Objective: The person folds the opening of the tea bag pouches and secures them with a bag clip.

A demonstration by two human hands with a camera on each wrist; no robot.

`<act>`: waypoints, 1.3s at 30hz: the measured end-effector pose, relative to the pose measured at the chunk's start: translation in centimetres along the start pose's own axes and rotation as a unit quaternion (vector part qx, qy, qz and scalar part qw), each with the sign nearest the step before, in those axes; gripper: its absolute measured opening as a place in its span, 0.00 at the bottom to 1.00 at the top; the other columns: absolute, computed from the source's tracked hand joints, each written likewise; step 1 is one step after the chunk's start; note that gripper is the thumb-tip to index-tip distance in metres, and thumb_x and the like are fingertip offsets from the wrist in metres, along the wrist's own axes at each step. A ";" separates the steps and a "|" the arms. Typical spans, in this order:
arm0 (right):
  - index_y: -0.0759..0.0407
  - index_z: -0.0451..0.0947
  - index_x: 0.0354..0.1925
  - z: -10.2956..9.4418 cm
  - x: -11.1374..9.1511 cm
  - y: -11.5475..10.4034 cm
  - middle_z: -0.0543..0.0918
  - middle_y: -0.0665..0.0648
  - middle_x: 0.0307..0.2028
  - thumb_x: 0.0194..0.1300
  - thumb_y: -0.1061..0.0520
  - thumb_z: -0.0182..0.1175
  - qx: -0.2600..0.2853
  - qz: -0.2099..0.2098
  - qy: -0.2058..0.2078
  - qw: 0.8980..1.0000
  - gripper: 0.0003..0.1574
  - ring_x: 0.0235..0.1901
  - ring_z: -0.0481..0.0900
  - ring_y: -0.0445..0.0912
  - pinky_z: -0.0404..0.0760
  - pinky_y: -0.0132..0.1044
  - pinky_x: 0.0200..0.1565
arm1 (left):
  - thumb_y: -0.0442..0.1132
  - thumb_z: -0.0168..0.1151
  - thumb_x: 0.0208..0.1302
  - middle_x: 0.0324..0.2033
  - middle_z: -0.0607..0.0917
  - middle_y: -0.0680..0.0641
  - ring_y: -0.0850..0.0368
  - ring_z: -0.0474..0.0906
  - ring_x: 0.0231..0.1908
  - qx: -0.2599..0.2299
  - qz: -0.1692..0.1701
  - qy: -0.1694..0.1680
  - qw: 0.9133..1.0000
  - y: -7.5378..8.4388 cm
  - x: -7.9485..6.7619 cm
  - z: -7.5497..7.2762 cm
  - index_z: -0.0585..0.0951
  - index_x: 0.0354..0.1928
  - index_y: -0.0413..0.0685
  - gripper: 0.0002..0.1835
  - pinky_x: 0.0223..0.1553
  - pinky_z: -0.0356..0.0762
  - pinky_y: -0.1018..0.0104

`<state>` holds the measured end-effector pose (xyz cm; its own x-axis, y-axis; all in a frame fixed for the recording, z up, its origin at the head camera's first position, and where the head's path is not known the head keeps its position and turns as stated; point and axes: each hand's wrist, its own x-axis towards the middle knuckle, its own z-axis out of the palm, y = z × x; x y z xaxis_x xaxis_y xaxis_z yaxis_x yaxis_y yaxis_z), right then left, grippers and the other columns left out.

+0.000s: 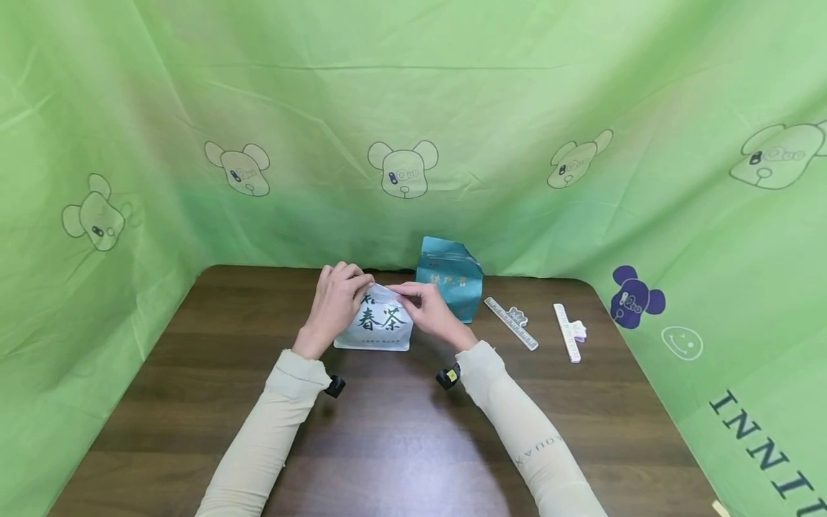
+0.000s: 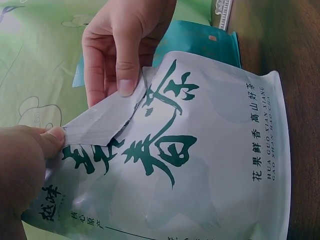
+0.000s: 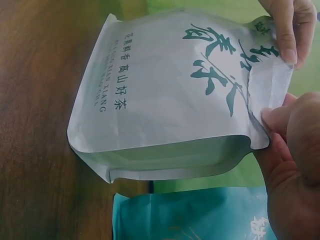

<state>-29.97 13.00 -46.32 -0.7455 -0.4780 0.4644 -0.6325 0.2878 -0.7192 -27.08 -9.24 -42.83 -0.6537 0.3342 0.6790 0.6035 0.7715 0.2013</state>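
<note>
A white tea bag [image 1: 373, 332] with green lettering stands upright on the table, its top corner folded down over the front. My left hand [image 1: 337, 301] pinches the top edge on the left, thumb in front. On the other side my right hand [image 1: 434, 310] pinches the folded flap, thumb pressing it from the front. In the left wrist view the pale flap [image 2: 102, 120] lies slantwise between both thumbs, covering part of the lettering. The right wrist view shows the bag's gusseted side [image 3: 185, 157] and the same flap [image 3: 270, 82] near my fingers.
Behind and right of the white bag stands a teal bag [image 1: 452, 283]. Two ruler-shaped clips lie further right: a nearer clip [image 1: 512, 323] and a farther clip [image 1: 568, 334]. Green printed cloth [image 1: 400, 86] hangs around the brown wooden table [image 1: 388, 445].
</note>
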 end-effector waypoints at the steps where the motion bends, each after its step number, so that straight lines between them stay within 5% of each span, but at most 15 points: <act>1: 0.65 0.84 0.55 0.0 -0.1 0.0 0.88 0.63 0.49 0.69 0.74 0.57 0.000 0.001 -0.002 1.000 0.20 0.47 0.87 0.54 0.86 0.40 0.47 | 0.38 0.66 0.69 0.37 0.86 0.48 0.50 0.76 0.39 0.000 0.000 0.000 1.000 0.0 0.0 0.0 0.90 0.41 0.47 0.06 0.42 0.66 0.56; 7: 0.64 0.85 0.55 -0.1 -0.4 0.0 0.88 0.62 0.50 0.70 0.71 0.58 0.006 0.028 0.010 1.000 0.18 0.48 0.86 0.52 0.85 0.37 0.47 | 0.38 0.66 0.69 0.37 0.86 0.48 0.50 0.76 0.39 -0.005 -0.001 0.002 1.000 0.0 -0.1 0.1 0.90 0.41 0.47 0.06 0.42 0.66 0.56; 14: 0.63 0.89 0.44 -0.3 -0.8 0.5 0.90 0.60 0.40 0.66 0.63 0.68 -0.002 0.051 0.064 0.997 0.08 0.38 0.88 0.50 0.84 0.33 0.40 | 0.37 0.66 0.69 0.36 0.86 0.48 0.49 0.76 0.38 -0.005 -0.005 0.009 1.000 -0.1 -0.1 0.0 0.90 0.41 0.46 0.06 0.41 0.66 0.55; 25: 0.64 0.89 0.46 -0.6 -1.1 0.6 0.89 0.61 0.42 0.67 0.72 0.62 -0.022 0.024 0.041 0.999 0.13 0.39 0.86 0.50 0.85 0.34 0.38 | 0.38 0.66 0.69 0.36 0.86 0.49 0.50 0.76 0.38 -0.004 -0.003 0.011 1.000 -0.1 -0.1 0.2 0.90 0.41 0.47 0.06 0.41 0.66 0.56; 32: 0.68 0.87 0.48 -0.6 -1.3 0.6 0.88 0.65 0.44 0.67 0.74 0.60 -0.025 0.034 0.033 0.999 0.15 0.43 0.86 0.57 0.87 0.46 0.41 | 0.38 0.66 0.69 0.36 0.87 0.49 0.50 0.76 0.38 -0.007 -0.004 0.009 1.000 0.0 -0.1 0.2 0.90 0.41 0.47 0.06 0.42 0.66 0.56; 39: 0.73 0.86 0.47 -1.1 -1.3 -2.6 0.88 0.69 0.43 0.66 0.78 0.58 -0.038 0.021 0.021 0.999 0.15 0.43 0.86 0.60 0.85 0.50 0.43 | 0.38 0.66 0.69 0.36 0.86 0.49 0.50 0.76 0.38 -0.010 0.000 0.013 1.000 0.0 -0.1 0.3 0.90 0.40 0.47 0.06 0.42 0.65 0.55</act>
<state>-27.59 13.81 -44.50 -0.7788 -0.4297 0.4569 -0.6135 0.3700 -0.6977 -27.20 -9.13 -43.10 -0.6416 0.3191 0.6976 0.6127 0.7603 0.2157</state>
